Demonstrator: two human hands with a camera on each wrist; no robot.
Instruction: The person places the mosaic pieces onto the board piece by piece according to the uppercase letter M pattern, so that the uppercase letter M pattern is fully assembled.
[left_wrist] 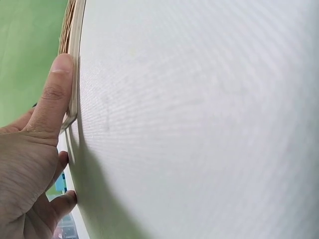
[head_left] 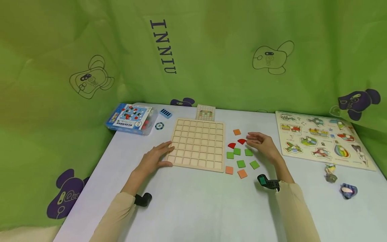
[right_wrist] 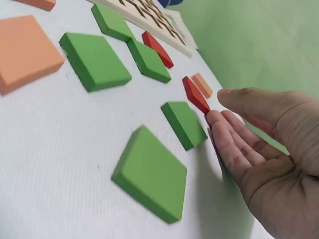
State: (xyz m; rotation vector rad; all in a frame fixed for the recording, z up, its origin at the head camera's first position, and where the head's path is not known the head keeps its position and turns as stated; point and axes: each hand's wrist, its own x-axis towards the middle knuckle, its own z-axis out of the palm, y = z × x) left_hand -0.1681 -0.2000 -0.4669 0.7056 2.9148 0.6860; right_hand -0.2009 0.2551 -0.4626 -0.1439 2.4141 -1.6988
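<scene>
A wooden grid board with square cells lies flat on the table. At its left edge my left hand rests, the straight thumb against the board's near corner in the left wrist view. My right hand is low over the table right of the board, thumb and fingers apart. Its fingertips are right at a red quarter-round piece. Another red quarter-round piece lies nearer the board. Several green square tiles and three orange ones are scattered around them.
A small pattern card sits behind the board. At the back left are a boxed set, a blue striped block and a round chip. A picture puzzle board and small figurines lie to the right.
</scene>
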